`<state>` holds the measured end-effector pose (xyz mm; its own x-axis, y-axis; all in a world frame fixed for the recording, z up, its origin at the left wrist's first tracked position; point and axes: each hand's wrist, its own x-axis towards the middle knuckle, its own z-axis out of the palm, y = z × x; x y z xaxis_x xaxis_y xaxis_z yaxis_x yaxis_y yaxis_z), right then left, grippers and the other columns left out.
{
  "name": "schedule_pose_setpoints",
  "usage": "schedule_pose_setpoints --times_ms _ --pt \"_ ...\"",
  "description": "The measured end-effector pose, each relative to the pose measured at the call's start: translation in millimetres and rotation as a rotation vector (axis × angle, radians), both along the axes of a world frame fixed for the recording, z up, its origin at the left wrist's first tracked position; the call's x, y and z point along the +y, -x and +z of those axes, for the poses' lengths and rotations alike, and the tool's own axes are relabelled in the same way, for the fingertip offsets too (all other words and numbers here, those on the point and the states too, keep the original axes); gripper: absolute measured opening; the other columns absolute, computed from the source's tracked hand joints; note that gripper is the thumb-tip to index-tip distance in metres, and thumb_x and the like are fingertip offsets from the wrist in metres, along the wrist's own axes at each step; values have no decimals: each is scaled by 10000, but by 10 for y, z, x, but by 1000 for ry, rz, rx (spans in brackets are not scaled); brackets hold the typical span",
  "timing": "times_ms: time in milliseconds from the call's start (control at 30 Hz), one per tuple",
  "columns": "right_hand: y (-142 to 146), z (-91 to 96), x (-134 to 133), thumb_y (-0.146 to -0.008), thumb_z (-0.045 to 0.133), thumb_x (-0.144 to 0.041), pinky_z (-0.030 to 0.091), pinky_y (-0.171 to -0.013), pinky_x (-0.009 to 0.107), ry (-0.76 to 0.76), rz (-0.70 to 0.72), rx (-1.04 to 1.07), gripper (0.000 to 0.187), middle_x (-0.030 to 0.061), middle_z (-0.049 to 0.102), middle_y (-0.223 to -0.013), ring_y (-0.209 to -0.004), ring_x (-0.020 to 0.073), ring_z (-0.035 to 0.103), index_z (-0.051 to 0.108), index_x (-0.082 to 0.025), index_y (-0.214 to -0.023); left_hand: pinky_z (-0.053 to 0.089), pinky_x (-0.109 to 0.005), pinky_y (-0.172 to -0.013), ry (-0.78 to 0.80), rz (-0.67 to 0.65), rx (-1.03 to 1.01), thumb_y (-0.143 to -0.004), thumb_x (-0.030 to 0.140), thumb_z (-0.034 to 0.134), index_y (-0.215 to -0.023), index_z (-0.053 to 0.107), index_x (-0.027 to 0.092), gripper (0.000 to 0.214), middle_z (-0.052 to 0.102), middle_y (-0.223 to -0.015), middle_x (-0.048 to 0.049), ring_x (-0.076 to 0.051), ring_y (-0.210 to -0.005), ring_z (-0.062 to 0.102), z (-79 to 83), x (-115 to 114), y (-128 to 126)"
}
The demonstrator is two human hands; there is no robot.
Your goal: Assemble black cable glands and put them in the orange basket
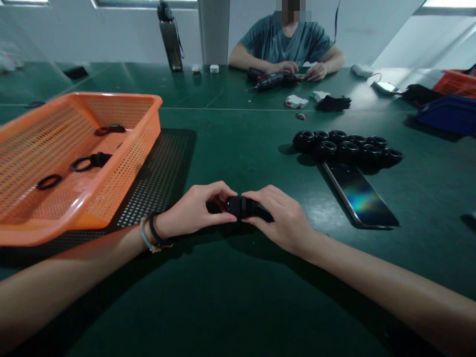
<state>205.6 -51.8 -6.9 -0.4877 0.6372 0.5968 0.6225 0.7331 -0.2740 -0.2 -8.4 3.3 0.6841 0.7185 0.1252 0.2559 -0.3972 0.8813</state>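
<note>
Fitting right of basket, over surface. Probably light, stiff, sturdy, slightly slippery; best held by sides at ends. Left hand pinches basket-side end, right hand opposite end. Phone farther from basket.

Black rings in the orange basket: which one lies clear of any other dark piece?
The leftmost ring, lying by itself in the orange basket. The middle ring has a dark piece right beside it, as does the far ring.
</note>
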Motion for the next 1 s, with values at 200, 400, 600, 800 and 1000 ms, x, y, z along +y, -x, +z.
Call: schedule_pose_setpoints --times_ms 200,400,600,800,1000 --pt "-1 -22 -8 -871 535 -193 527 -627 335 -27 -2 0 171 116 688 -815 -737 205 618 586 -82 -992 515 -218 -681 -152 10 54 -734 240 706 -958 608 154 259 673 -846 -4 -124 -746 638 16 -11 1" --pt "0 -12 -15 -878 522 -201 520 -601 331 12 1 -14 188 122 686 -815 -725 204 615 588 -70 -995 524 -227 -688 -284 21 111 -742 238 699 -952 615 146 245 675 -866 -16 -130 -745 634 10 -24 2" --pt "8 23 -25 -876 519 -207 508 -596 321 161 -22 -24 178 100 680 -820 -731 200 620 585 -110 -1009 525 -242 -711 -359 23 126 -763 233 682 -968 613 134 238 676 -894 -43 -145 -776 639 -18 -38 5" --pt "15 47 -31 -852 544 -187 494 -593 308 279 -48 -10 184 80 675 -817 -717 188 609 589 -120 -1017 521 -258 -750 -427 -24 145 -792 220 658 -987 608 135 218 672 -937 -63 -159 -827 640 -15 -42 8" --pt "33 78 -29 -810 581 -137 482 -602 289 388 -62 5 161 48 669 -784 -697 168 595 606 -136 -969 517 -265 -795 -533 -57 133 -825 188 620 -993 609 135 177 664 -992 -85 -178 -915 632 -1 -52 10"
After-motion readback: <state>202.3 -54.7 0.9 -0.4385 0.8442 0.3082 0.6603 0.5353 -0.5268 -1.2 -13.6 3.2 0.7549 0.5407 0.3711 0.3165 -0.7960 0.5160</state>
